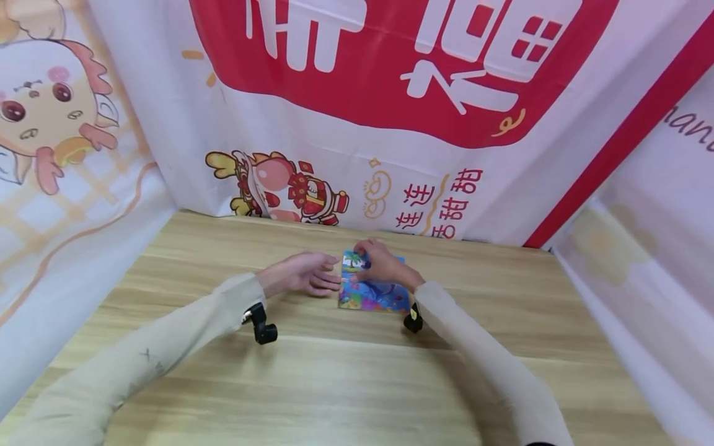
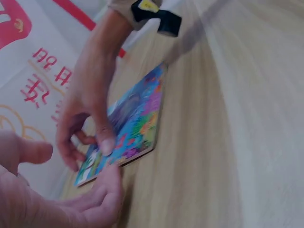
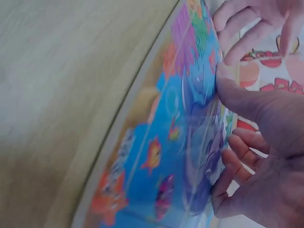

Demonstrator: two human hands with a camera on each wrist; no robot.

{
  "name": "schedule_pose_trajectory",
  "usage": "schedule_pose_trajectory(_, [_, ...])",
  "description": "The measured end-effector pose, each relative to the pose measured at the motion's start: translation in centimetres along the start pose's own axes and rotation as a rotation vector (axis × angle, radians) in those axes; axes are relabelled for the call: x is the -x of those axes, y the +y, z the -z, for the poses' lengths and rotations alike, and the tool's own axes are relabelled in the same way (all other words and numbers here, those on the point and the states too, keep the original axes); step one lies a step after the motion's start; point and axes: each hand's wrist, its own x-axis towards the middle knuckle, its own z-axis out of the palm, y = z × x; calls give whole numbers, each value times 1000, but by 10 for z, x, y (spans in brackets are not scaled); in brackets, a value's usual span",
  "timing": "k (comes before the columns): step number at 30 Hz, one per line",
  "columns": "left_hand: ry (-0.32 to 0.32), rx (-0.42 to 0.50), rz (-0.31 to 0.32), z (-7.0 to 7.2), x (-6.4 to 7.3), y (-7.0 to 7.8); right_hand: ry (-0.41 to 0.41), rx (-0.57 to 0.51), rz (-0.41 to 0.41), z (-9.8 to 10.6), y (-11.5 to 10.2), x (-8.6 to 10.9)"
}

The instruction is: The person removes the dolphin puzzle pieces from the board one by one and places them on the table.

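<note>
A thin, flat picture puzzle (image 1: 370, 297) with a bright undersea scene lies on the wooden table; faint seams cross it in the right wrist view. My right hand (image 1: 382, 263) is over its far left part, thumb and curled fingers gripping around the palm-tree corner (image 1: 351, 261). The thumb (image 3: 237, 97) lies on the picture, and the fingertips reach its far side. Beside the left edge is my left hand (image 1: 307, 272), with loosely bent fingers holding nothing. Its fingertips (image 2: 111, 183) come close to the puzzle's edge; whether they touch it I cannot tell.
The wood-grain table (image 1: 312, 384) stretches around the puzzle. A printed white and red cloth (image 1: 334, 130) hangs behind it, with more cloth on the left and right sides. Each wrist carries a small black camera (image 1: 262, 325).
</note>
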Motion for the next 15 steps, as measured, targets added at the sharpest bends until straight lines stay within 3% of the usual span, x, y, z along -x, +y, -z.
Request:
schedule_pose_trajectory(4, [78,29,15,-11,-3,-1,12,-12,28,3,1,-2])
schedule_pose_trajectory(8, [101,27,4,-15,-5,0,37,-48,67,6,-1,-5])
schedule_pose_trajectory(15, [89,-76,-5,-3,-5,1,6,-77,84,4,-8,-8])
